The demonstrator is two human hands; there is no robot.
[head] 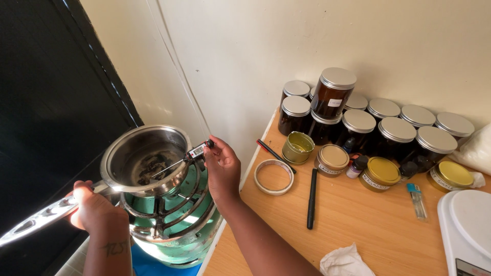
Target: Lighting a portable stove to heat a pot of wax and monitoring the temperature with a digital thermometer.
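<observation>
Beside a wooden table [358, 214] of amber jars [358, 128], the left hand [94, 209] is gripping a steel saucepan's [146, 158] handle on a green gas burner [174, 220]; right hand [222, 168] fingers are pinching a digital probe thermometer [192, 153], best kept tip-immersed, off the base.

Two bare forearms without sleeves; the left hand [94, 207] has a dark tattoo of lettering at its wrist; right hand [222, 171] unadorned

A shiny stainless-steel saucepan [146, 159] sits tilted on the ring of a green gas burner, its long handle pointing lower left. A slim digital probe thermometer [190, 155] (small grey display head) slants over the rim, its metal needle reaching into the pan.
</observation>
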